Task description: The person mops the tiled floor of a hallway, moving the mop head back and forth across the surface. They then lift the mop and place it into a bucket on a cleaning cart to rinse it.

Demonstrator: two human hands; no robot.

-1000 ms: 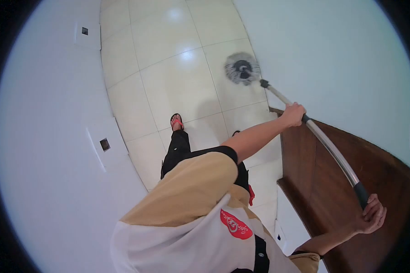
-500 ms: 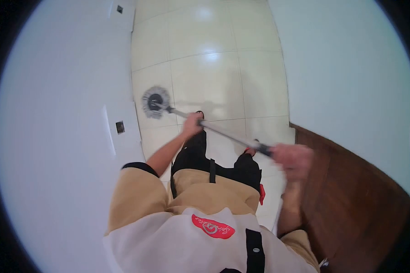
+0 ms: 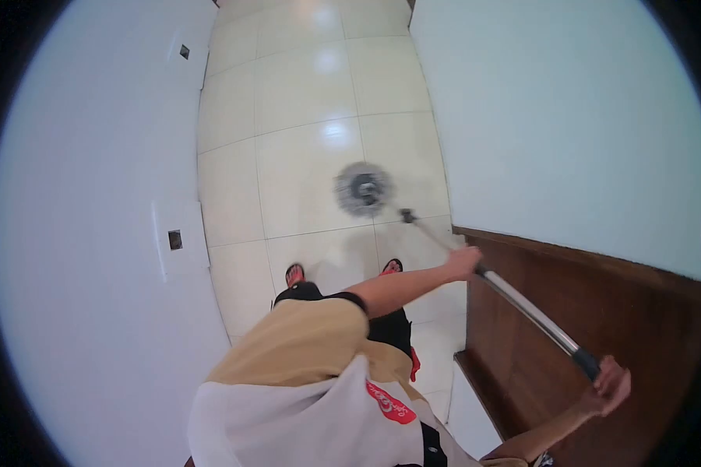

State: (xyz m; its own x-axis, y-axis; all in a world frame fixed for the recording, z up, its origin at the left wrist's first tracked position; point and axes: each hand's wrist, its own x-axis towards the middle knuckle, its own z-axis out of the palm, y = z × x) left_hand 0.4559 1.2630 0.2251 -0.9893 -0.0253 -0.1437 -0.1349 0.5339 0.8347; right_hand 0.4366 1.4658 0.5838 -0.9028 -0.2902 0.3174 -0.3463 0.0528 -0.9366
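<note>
A spin mop's round grey head (image 3: 364,189) lies on the tiled floor ahead of my feet, slightly blurred. Its metal pole (image 3: 530,309) slants from there down to the right. My left hand (image 3: 464,263) is wrapped round the middle of the pole, with the left arm reaching across my body. At the dark grip on the pole's end, my right hand (image 3: 612,387) is closed, near the brown wooden panel.
Cream floor tiles (image 3: 304,171) run between a white wall (image 3: 93,194) with dark sockets on the left and a pale wall (image 3: 553,132) on the right. Brown wood panelling (image 3: 537,272) stands at the lower right. My sandalled feet show below the mop head.
The mop head has moved right, from beside the left wall to mid-floor. Both hands have shifted right with the pole, the right one also lower. The view has shifted too.
</note>
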